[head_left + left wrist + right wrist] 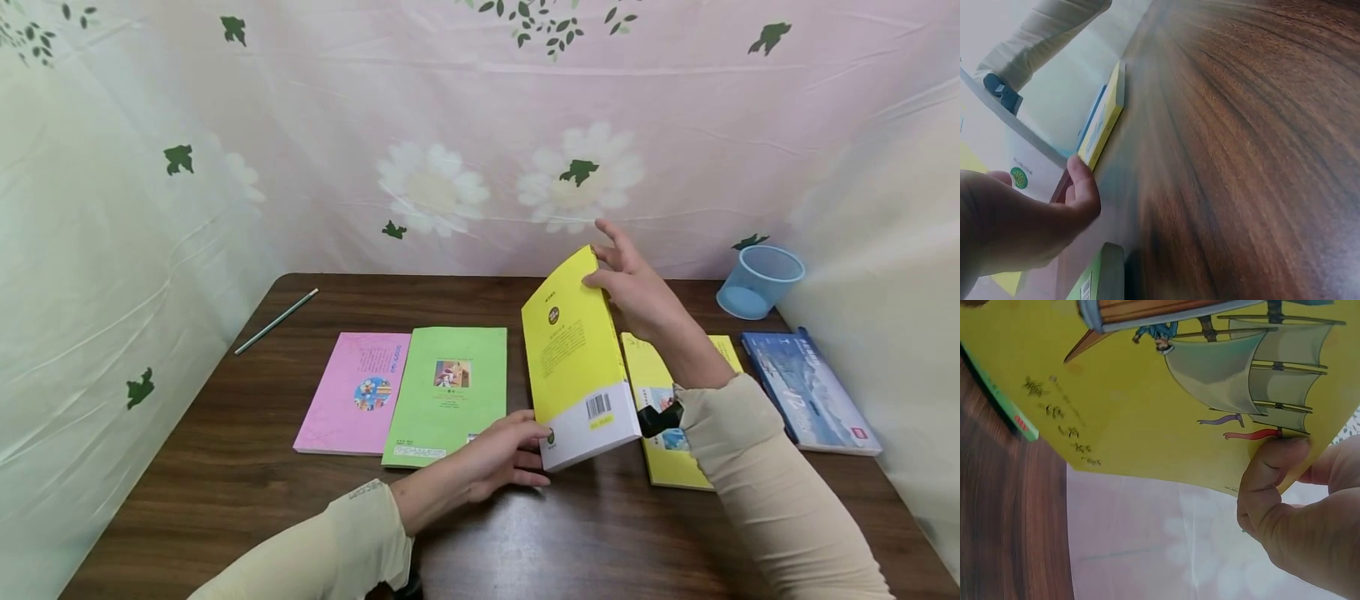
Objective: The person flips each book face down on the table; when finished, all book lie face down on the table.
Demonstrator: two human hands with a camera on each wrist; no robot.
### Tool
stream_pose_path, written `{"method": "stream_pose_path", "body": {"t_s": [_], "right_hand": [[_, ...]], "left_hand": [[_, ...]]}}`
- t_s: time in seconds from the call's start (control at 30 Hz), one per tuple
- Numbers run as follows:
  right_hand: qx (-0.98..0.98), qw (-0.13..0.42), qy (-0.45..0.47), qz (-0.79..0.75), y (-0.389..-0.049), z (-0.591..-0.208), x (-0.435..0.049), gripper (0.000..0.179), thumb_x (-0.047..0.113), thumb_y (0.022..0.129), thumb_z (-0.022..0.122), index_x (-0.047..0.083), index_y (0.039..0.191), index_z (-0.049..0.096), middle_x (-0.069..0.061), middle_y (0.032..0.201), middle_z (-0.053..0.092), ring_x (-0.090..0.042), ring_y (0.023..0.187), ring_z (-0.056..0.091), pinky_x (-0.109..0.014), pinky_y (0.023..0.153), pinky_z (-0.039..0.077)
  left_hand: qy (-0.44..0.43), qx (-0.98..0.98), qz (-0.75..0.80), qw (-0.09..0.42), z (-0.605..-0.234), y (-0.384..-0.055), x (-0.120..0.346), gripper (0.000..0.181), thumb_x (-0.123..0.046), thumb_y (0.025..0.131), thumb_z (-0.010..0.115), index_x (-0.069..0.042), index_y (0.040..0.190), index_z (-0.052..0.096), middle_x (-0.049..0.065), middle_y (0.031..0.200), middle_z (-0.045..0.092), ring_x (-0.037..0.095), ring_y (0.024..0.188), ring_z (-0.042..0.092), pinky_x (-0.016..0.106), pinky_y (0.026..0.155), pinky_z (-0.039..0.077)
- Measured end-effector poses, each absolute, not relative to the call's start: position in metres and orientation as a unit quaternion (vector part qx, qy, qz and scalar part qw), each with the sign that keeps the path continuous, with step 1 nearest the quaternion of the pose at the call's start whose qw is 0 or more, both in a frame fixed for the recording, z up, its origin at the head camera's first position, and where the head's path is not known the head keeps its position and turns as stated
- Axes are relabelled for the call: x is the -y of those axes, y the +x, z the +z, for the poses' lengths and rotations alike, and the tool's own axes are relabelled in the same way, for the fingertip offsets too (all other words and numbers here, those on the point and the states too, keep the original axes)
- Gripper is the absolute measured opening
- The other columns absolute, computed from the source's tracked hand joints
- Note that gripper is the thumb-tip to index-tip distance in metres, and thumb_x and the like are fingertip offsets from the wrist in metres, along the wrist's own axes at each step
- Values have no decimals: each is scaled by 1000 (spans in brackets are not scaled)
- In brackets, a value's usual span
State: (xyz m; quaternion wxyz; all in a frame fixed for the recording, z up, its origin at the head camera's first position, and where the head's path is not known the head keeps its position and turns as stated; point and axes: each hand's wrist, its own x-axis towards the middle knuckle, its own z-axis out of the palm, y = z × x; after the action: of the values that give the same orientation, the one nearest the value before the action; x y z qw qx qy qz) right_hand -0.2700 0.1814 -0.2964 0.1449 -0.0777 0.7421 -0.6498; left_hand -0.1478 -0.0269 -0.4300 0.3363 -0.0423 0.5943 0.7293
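Note:
A yellow book (573,350) with a white lower band and a barcode is held tilted up above the table between both hands. My right hand (637,292) pinches its top right corner, index finger pointing up. In the right wrist view the right hand (1310,506) grips the corner of the cover, which bears a sailing ship (1229,369). My left hand (502,454) holds the lower left corner, thumb on the cover. In the left wrist view the left hand (1035,219) has its fingers at the white band's edge, near a round green logo (1019,177).
A pink book (352,392) and a green book (450,392) lie side by side on the left. Another yellow book (675,467) and a blue book (813,392) lie right. A blue cup (757,283) stands back right; a pencil (276,322) lies back left. Cloth walls (337,167) surround the table.

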Motion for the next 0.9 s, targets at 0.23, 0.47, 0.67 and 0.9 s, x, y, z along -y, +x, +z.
{"method": "stream_pose_path", "body": {"t_s": [0.23,0.47,0.67,0.9], "right_hand": [[-739,148,-74,-653,-275,-304,-190,83,2,102,43,42,159,-1,-5,169,5,-27,118,62,-32,82,60],[-744,159,-64,-646,-278,-313,-197,85,2,101,46,42,159,-1,-5,169,5,-22,112,65,-32,80,61],[-777,157,-85,-604,-279,-321,-202,85,2,101,48,33,161,-2,-9,169,8,-19,107,67,-30,77,60],[-808,150,-114,-558,-278,-326,-208,83,3,101,47,29,162,-2,-16,167,8,-29,112,64,-32,84,60]], "left_hand": [[-66,-635,712,293,-426,-143,32,57,-23,92,64,-9,143,44,9,104,58,17,78,56,26,65,53],[-54,-667,695,263,-425,-138,36,64,-24,93,68,-10,149,39,10,108,65,17,82,58,24,65,51],[-44,-680,690,246,-427,-135,38,62,-22,96,66,-7,149,39,7,99,68,16,77,56,25,64,49],[-43,-682,691,235,-429,-138,41,62,-20,96,67,-9,149,37,7,99,71,15,79,56,25,66,48]]}}
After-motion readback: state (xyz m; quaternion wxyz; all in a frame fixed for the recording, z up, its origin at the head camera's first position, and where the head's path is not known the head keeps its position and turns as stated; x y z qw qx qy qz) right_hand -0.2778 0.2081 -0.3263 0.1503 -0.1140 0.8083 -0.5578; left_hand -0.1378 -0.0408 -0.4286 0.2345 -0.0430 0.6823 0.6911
